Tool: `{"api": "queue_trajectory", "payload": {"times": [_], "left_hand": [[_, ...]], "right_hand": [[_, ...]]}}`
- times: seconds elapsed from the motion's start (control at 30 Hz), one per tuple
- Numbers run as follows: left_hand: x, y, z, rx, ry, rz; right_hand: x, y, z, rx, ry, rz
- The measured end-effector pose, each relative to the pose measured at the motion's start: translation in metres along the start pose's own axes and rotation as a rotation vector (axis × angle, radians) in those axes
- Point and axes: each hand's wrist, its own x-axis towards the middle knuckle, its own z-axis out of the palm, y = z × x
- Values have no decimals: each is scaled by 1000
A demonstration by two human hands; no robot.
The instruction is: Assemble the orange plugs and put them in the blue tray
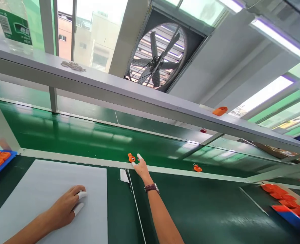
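Note:
My right hand point(141, 167) reaches over the edge of the green belt, with white covers on the thumb and forefinger. Those two tips are spread beside a small orange part point(131, 158) with a dark and white mark; I cannot tell whether they touch it. My left hand point(66, 205) rests on a white sheet point(94, 217), palm down, its other fingers loosely bent. White covers are on its thumb and forefinger too, which stand apart with nothing between them. Farther right on the belt lies a second orange part point(197, 168).
A blue tray point(4, 169) of orange parts stands at the left edge, another blue bin point(292, 220) of them at the right. Above the belt runs a grey shelf point(139, 93) carrying a bottle point(15, 27), small pale pieces point(73, 65) and an orange piece point(219, 111).

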Motion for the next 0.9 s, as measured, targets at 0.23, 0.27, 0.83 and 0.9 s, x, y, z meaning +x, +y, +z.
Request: {"api": "queue_trajectory", "payload": {"times": [0.23,0.27,0.83,0.9], "left_hand": [[7,-1,-14,-170,-132,-143],[10,0,-17,-234,-150,-212],[-7,17,-61,-559,48,-390],[-8,18,-62,-509,65,-384]], "right_hand": [[-18,-50,22,167,-88,-71],[-32,-66,30,200,-106,-107],[-173,-196,75,552,-510,-879],[-173,-196,76,498,-513,-938]]}}
